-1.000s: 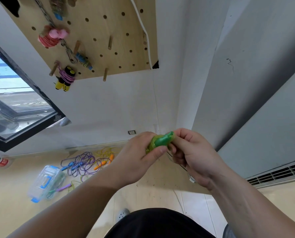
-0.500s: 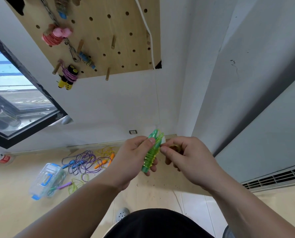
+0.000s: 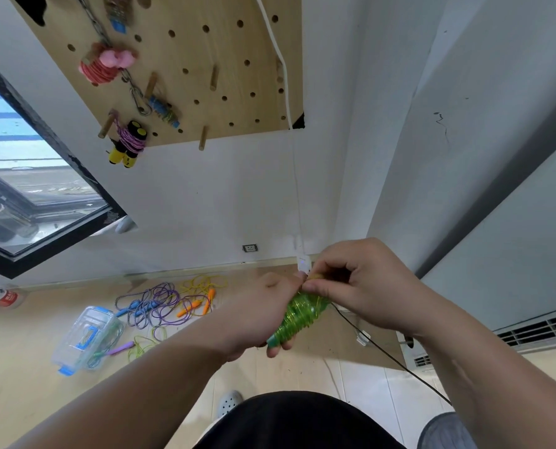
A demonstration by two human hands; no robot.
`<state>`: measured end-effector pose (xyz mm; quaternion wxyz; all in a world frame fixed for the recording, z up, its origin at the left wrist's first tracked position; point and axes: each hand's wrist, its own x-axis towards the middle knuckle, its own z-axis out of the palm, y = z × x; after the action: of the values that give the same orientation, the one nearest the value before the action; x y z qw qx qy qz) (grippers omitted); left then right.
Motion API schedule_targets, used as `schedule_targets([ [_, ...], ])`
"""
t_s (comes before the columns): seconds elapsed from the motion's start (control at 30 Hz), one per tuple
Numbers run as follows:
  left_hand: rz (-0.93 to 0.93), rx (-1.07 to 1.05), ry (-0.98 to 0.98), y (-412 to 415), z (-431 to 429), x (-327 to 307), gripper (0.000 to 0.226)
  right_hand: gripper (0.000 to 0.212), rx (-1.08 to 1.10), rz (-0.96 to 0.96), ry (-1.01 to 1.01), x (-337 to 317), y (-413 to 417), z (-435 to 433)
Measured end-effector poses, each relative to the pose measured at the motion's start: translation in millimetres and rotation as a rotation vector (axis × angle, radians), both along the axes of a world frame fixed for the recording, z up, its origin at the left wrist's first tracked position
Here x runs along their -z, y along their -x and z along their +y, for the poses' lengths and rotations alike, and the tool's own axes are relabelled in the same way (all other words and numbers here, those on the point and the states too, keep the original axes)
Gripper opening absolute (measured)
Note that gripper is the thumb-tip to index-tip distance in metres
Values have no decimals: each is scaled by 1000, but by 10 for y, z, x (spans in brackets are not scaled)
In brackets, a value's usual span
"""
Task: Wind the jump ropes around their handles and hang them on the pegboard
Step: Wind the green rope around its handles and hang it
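Fingers (image 3: 322, 288) of the right hand (image 3: 364, 286) pinch the top of the green rope (image 3: 299, 319), well below the pegboard (image 3: 224, 53); the left hand (image 3: 260, 314) grips its wound middle. To finish well, tuck the loose end under a tight turn and leave a loop for a peg. Both hands hide the handles and the end; the pegboard's top is cut off.

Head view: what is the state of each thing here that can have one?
green jump rope, wound around its handles, not yet hung.
left hand, grips the green jump rope.
right hand, pinches its top end.
pink jump rope, wound, hanging on the pegboard.
purple jump rope, wound, hanging there too.
floor ropes, loose, unwound.
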<state>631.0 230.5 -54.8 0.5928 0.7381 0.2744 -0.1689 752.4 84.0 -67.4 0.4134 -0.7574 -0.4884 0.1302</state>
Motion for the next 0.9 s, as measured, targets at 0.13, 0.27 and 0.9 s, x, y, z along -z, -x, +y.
schedule_targets([
  [0.13, -71, 27, -89, 13, 41, -102, 33, 18, 68, 203, -51, 30, -37, 19],
  [0.27, -129, 213, -244, 0, 78, -106, 32, 16, 62, 487, -87, 14, 9, 16],
  [0.9, -288, 151, -299, 3, 126, 78, 26, 8, 125, 664, -158, 58, 44, -24],
])
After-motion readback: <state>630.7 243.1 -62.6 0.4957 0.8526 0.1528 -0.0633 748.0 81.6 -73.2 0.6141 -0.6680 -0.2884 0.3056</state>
